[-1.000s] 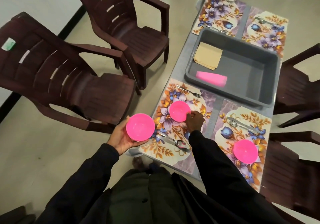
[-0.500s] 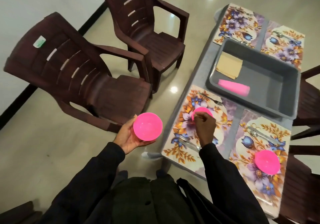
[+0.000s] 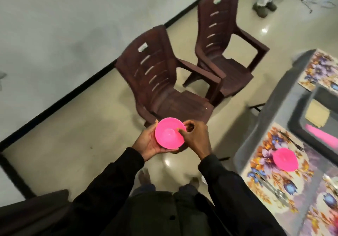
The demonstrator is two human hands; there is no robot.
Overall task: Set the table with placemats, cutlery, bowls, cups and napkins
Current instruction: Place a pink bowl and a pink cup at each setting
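Two grips meet on one pink bowl in the head view, held above the floor in front of a brown plastic chair and well left of the desk. The left grip cradles the bowl from beneath, palm up and fingers wrapped under its base. The right grip pinches the opposite rim, thumb tip inside the bowl and the other fingers curled behind it. Both sleeves are black.

At the right edge of the same view, a second pink bowl sits on a floral placemat at the near corner of the desk. A spoon lies on the placemat's near side and a fork on its far side, both blurred. Just beyond the placemat stands a grey bin holding tan napkins and a pink cup lying on its side. Another floral mat lies past the bin. A second brown chair stands behind the first, beside the desk.
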